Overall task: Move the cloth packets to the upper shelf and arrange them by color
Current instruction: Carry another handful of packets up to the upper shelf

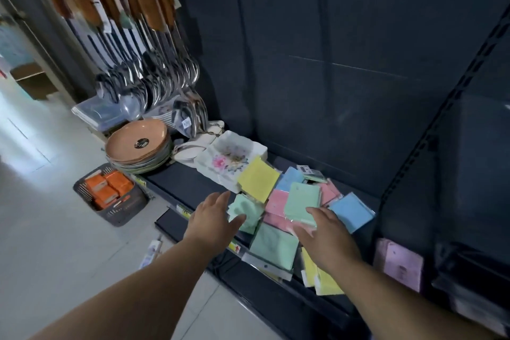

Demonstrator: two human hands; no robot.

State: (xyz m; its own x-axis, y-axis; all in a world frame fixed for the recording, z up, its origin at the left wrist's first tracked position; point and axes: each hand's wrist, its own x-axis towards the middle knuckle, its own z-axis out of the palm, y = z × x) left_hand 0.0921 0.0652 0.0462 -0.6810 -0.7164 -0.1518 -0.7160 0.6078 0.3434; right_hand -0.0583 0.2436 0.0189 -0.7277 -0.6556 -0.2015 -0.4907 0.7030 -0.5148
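Observation:
Several cloth packets lie in a loose heap on a low dark shelf (193, 188): a yellow one (258, 178), pink ones (276, 203), blue ones (352, 212) and green ones (273, 247). My left hand (214, 218) reaches over the shelf's front edge with fingers straight, its tips beside a crumpled green packet (244, 210). My right hand (324, 234) is spread over the heap, fingertips touching the near edge of another green packet (302, 203). More yellow packets (327, 280) lie lower down, under my right wrist.
A floral white dish (229, 159) and a stack of orange plates (138, 143) sit left of the heap. Ladles (154, 77) hang above them. A grey basket of orange boxes (110, 192) stands on the floor. Pink packets (403, 266) lean at the right. The dark back panel (331, 63) rises behind.

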